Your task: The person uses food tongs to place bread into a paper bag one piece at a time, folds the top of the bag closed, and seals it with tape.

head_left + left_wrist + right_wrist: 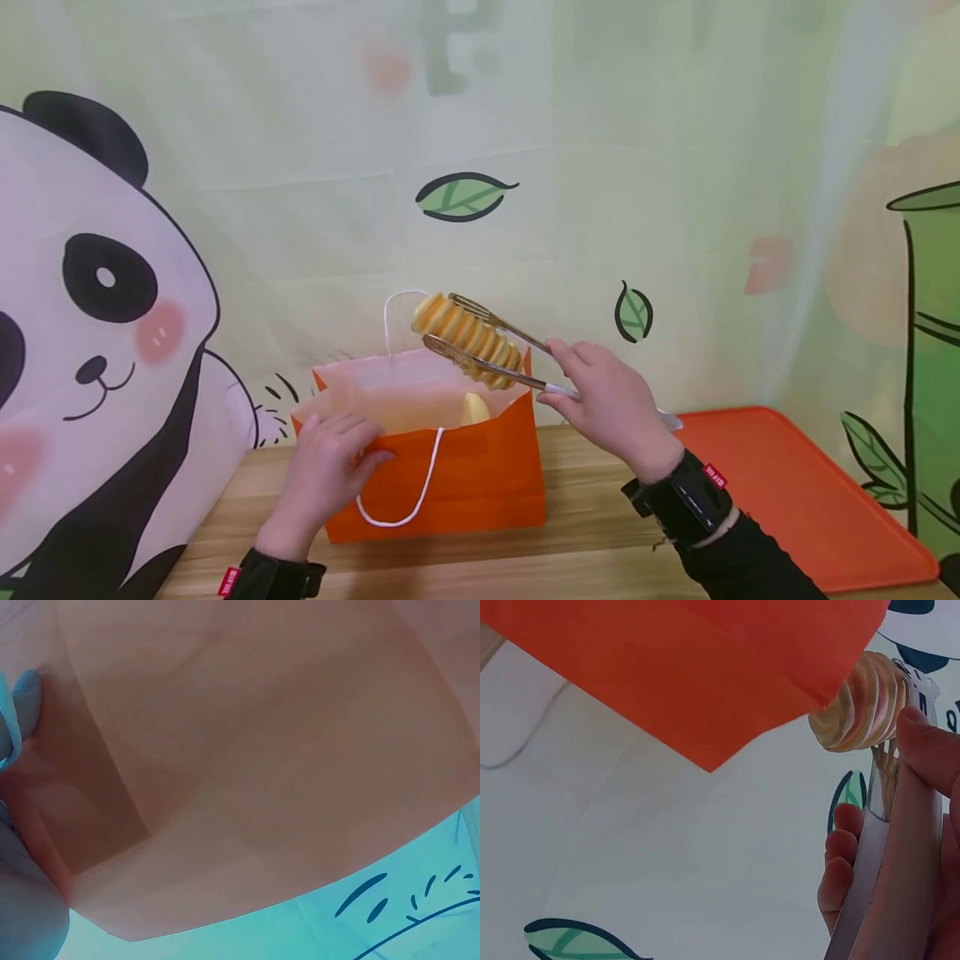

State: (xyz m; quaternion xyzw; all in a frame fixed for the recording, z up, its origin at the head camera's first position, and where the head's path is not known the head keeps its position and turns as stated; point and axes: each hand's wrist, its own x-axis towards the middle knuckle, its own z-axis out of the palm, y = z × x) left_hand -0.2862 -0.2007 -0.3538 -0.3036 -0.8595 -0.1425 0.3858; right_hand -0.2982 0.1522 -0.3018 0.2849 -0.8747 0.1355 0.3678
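Note:
An orange paper bag (480, 487) with white cord handles stands upright on the table, its mouth spread. At the left part of its near rim, my left hand (326, 479) pinches the paper. My right hand (611, 408) grips a pair of metal tongs (519, 377), which clasp a ridged, spiral-shaped bread roll (468, 335). Tilted, the roll is held above the bag's opening, towards its right side. Inside the bag a pale yellow piece (475, 409) shows just over the near rim; the rest of it is hidden. The left wrist view shows the bag's inner wall (270, 750).
To the right on the wooden table (600, 533) lies an orange-red tray (765, 508). Behind the bag hangs a pale green cloth backdrop (315, 208), printed with a panda and leaves.

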